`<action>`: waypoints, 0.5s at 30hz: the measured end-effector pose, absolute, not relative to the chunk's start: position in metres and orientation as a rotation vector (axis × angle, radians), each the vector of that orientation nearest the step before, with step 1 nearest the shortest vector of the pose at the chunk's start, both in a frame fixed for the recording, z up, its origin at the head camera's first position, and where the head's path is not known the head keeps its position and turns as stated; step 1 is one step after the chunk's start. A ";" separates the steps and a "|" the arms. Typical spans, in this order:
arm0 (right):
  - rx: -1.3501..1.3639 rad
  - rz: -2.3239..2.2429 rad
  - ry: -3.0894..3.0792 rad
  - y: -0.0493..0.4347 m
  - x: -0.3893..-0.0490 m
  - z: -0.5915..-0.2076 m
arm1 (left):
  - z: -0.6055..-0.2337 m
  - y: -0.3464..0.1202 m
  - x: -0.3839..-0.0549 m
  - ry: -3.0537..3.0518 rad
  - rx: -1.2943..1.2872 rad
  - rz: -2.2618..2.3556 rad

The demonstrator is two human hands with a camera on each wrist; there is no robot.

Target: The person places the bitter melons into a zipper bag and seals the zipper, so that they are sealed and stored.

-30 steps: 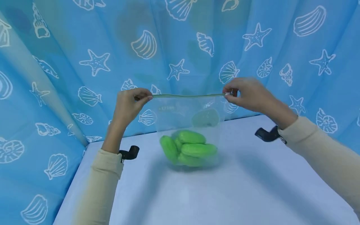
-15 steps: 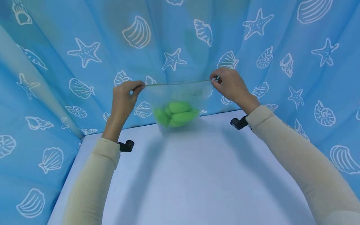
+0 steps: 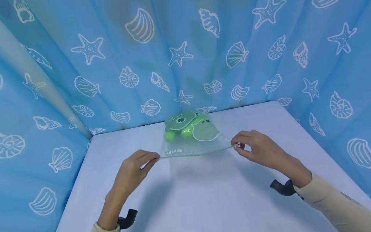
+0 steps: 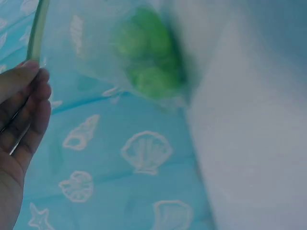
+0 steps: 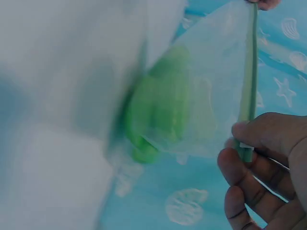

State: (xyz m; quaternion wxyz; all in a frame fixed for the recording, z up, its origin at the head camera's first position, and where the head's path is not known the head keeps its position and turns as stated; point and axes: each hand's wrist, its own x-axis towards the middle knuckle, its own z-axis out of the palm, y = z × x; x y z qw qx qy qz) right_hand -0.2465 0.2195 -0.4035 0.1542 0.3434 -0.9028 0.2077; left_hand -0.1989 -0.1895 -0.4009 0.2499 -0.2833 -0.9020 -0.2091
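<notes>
A clear zipper bag [image 3: 185, 146] with a green closing strip and green printed patches lies tilted over the back of the table, its strip toward me. Inside, at its far end, are several smooth green oblong vegetables [image 3: 170, 136], partly hidden by the print. My left hand [image 3: 130, 174] pinches the left end of the strip between thumb and fingers. At the opposite end my right hand [image 3: 262, 153] pinches the strip by a small white slider [image 5: 246, 145]. The strip [image 5: 249, 72] looks pressed together along its length in the right wrist view.
A white table [image 3: 208, 199] spreads under the hands. Behind it hangs a blue curtain [image 3: 150, 64] with white shells and starfish, close to the bag's far end. Black wrist mounts [image 3: 127, 219] sit at both cuffs.
The bag first moved back toward the curtain while hanging upright. Now both hands have come down and nearer, tipping its strip toward me and turning the printed side up.
</notes>
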 end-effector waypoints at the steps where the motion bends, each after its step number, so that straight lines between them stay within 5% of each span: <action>1: 0.985 0.597 -2.624 0.219 -0.242 -0.411 | -0.407 -0.189 -0.193 -2.479 -0.758 -0.552; 15: 1.066 0.700 -2.844 0.229 -0.220 -0.487 | -0.478 -0.187 -0.166 -2.574 -0.777 -0.590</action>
